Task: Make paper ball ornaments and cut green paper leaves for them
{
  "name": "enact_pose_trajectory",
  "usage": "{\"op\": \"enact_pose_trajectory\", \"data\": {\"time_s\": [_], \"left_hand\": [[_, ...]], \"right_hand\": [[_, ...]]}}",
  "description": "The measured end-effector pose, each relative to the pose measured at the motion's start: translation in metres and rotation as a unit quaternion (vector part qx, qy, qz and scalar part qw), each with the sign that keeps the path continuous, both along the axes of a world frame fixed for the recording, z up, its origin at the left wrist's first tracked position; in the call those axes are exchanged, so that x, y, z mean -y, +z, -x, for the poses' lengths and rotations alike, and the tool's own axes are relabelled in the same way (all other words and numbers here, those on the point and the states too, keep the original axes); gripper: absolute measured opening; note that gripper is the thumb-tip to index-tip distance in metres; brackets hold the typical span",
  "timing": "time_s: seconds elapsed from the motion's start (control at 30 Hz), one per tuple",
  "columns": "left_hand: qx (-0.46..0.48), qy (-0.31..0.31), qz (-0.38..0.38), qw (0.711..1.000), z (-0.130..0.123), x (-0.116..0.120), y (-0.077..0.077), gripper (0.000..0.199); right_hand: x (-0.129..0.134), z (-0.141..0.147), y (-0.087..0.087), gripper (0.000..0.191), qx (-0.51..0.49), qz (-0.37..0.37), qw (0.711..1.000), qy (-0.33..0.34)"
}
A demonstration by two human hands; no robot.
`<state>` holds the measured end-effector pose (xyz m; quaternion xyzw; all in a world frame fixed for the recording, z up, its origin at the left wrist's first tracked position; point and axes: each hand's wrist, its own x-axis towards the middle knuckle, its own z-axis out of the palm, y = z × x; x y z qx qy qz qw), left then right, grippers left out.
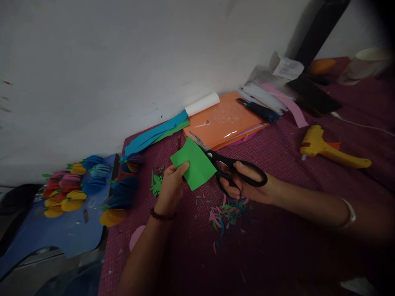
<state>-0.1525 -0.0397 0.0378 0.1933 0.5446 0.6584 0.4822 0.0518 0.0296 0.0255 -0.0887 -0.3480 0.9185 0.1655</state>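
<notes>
My left hand (173, 181) pinches a bright green paper rectangle (197, 166) by its left side, thumb on top. In my right hand (247, 185) is a pair of black-handled scissors (226, 160), with fingers through the loops. The blades lie along the upper right edge of the paper, their tips showing past its top corner; I cannot tell whether paper is between them. Below the scissors, small pink, green and blue paper scraps (230, 213) are scattered on the table. More green clippings (156, 183) lie left of my left hand.
Paper-craft balls (74, 199) in several colours cover a blue surface at left. By the wall are blue strips (154, 133), a white roll (202, 105), orange sheets (222, 119) and a cutter knife (259, 110). A yellow glue gun (333, 152) lies at right.
</notes>
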Motion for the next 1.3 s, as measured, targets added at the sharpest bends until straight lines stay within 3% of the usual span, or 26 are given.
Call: {"op": "enact_pose_trajectory", "data": {"time_s": [0.2, 0.3, 0.37, 0.43, 0.53, 0.57, 0.6, 0.63, 0.67, 0.77, 0.8, 0.9, 0.97, 1.07, 1.2, 1.3], "left_hand": [[0.001, 0.004, -0.003, 1.000, 0.002, 0.000, -0.002, 0.031], [0.009, 0.012, -0.010, 1.000, 0.002, -0.001, -0.001, 0.031], [0.015, 0.011, -0.020, 1.000, 0.002, -0.001, -0.001, 0.030], [0.014, 0.006, -0.031, 0.999, 0.001, 0.000, -0.001, 0.030], [0.012, 0.007, -0.044, 0.999, -0.001, 0.000, 0.000, 0.026], [0.012, 0.010, -0.045, 0.999, -0.002, 0.000, 0.001, 0.026], [0.011, 0.014, -0.045, 0.999, -0.004, 0.001, 0.002, 0.027], [0.010, 0.019, -0.045, 0.999, -0.006, 0.001, 0.004, 0.027], [0.008, 0.026, -0.045, 0.999, -0.009, 0.002, 0.005, 0.027], [0.015, 0.050, -0.050, 0.997, -0.023, 0.005, 0.010, 0.029], [0.019, 0.058, -0.052, 0.997, -0.029, 0.006, 0.011, 0.028], [0.025, 0.054, -0.042, 0.997, -0.047, 0.009, 0.010, 0.027], [0.031, 0.039, -0.029, 0.998, -0.056, 0.011, 0.010, 0.029], [0.034, 0.032, -0.022, 0.999, -0.063, 0.012, 0.010, 0.029], [-0.024, 0.071, -0.054, 0.996, -0.060, 0.011, 0.010, 0.045], [-0.103, 0.104, -0.109, 0.983, -0.056, 0.012, 0.007, 0.045]], "right_hand": [[-0.002, 0.001, 0.004, 0.043, 0.044, -0.107, 0.992, -0.058], [-0.030, -0.002, 0.004, 0.036, 0.106, -0.248, 0.954, -0.132], [-0.055, -0.006, -0.002, 0.028, 0.185, -0.385, 0.887, -0.174], [-0.078, -0.012, -0.009, 0.021, 0.254, -0.532, 0.774, -0.228], [-0.095, -0.020, -0.013, 0.014, 0.324, -0.676, 0.623, -0.225], [-0.094, -0.021, -0.012, 0.012, 0.325, -0.700, 0.595, -0.223], [-0.090, -0.020, -0.009, 0.011, 0.317, -0.713, 0.585, -0.222], [-0.084, -0.019, -0.006, 0.012, 0.297, -0.712, 0.596, -0.223], [-0.075, -0.017, -0.002, 0.016, 0.268, -0.698, 0.626, -0.221], [-0.042, -0.005, 0.008, 0.037, 0.135, -0.585, 0.783, -0.160], [-0.030, -0.001, 0.010, 0.041, 0.098, -0.544, 0.818, -0.157], [-0.004, 0.010, 0.012, 0.039, 0.089, -0.459, 0.864, -0.185], [0.005, 0.013, 0.012, 0.026, 0.107, -0.436, 0.866, -0.220], [0.004, 0.012, 0.011, 0.010, 0.129, -0.470, 0.833, -0.263], [-0.005, 0.008, 0.011, 0.018, 0.140, -0.538, 0.773, -0.305], [-0.009, 0.007, 0.013, 0.022, 0.136, -0.555, 0.752, -0.329]]}}
